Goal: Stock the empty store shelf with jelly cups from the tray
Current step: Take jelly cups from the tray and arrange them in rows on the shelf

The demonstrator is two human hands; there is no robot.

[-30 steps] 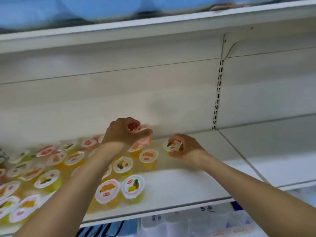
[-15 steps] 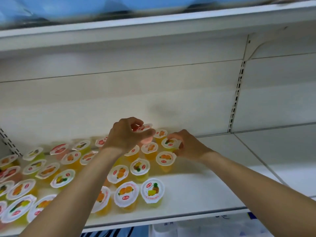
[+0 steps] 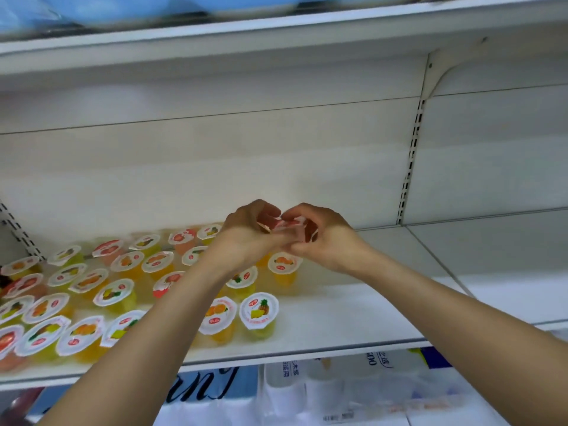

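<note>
White metal shelving fills our view, and the shelf (image 3: 353, 305) in front of us carries rows of jelly cups (image 3: 123, 281) across its left half, each a clear tub sealed with a white lid printed with fruit. Most hold yellow or orange jelly, a few pink. At the right end of the front row, one pineapple-lid cup (image 3: 258, 313) stands beside an orange-lid cup (image 3: 217, 318). Our left hand (image 3: 246, 238) and right hand (image 3: 325, 241) meet above the back rows, both with fingers curled around a pink jelly cup (image 3: 284, 225), held tilted between them, clear of the shelf. Below the shelf edge we see white wrapped packages (image 3: 338, 385) on a lower level.
</note>
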